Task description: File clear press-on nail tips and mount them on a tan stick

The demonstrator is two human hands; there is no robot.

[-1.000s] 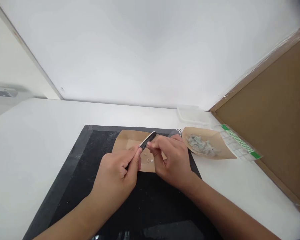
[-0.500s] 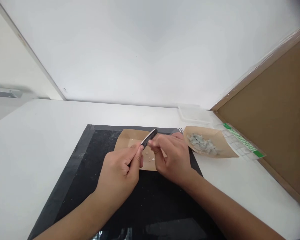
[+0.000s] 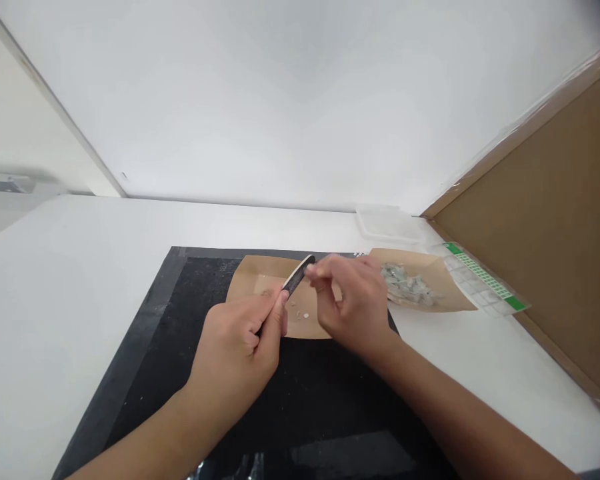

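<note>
My left hand [image 3: 243, 340] is closed around the lower end of a nail file [image 3: 298, 275], black-faced with a pale edge, which slants up to the right. Close against the file's dark face, my right hand [image 3: 353, 297] has its thumb and fingertips pinched together. Whatever lies in that pinch is too small to make out. Beneath both hands a brown paper tray [image 3: 245, 277] rests on the black mat [image 3: 155, 333]. A few tiny pale bits [image 3: 306, 315] lie in it.
Right of the mat, a second brown paper tray [image 3: 453, 297] holds a heap of translucent greyish pieces [image 3: 407, 285]. Beyond it lie a clear plastic sheet with a green strip [image 3: 485, 277] and a clear container [image 3: 387, 223]. A cardboard panel [image 3: 540, 207] bounds the right side.
My right hand has moved a little to the right and up along the file, its fingertips now nearer the upper end. My left hand and the file stay nearly in place.
</note>
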